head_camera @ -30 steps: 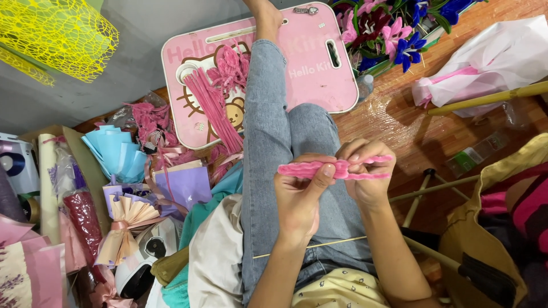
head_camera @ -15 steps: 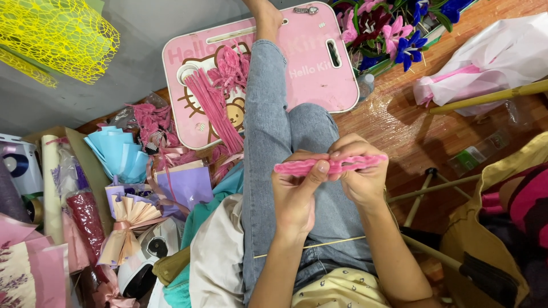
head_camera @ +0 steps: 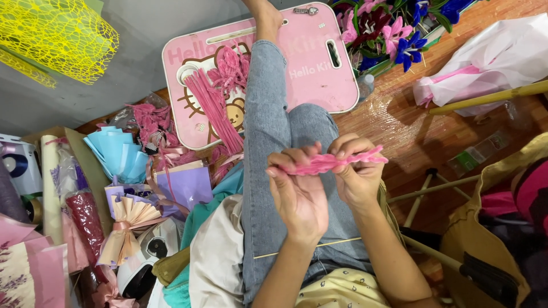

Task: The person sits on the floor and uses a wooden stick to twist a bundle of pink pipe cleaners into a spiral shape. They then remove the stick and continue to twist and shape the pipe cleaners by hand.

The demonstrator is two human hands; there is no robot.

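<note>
Both of my hands hold a small bundle of pink fuzzy pipe cleaners [head_camera: 334, 162] level above my lap. My left hand [head_camera: 297, 191] pinches its left end with fingers and thumb. My right hand [head_camera: 355, 174] grips its right part, where a short tip sticks out to the right. Beneath them my leg in light blue jeans [head_camera: 268, 114] stretches away across a pink lap desk [head_camera: 311, 63]. More long pink pipe cleaners [head_camera: 214, 108] lie in a loose pile on that desk.
A thin wooden stick [head_camera: 308, 247] lies across my lap. Purple, pink and blue artificial flowers [head_camera: 394, 28] stand at the back right. Blue, lilac and pink wrapping papers [head_camera: 123, 157] crowd the left. Yellow mesh [head_camera: 57, 37] sits top left, white wrapping [head_camera: 491, 57] on the wooden floor right.
My hands have drawn slightly closer together and lower over my lap, and the pink bundle between them looks shorter and more bunched.
</note>
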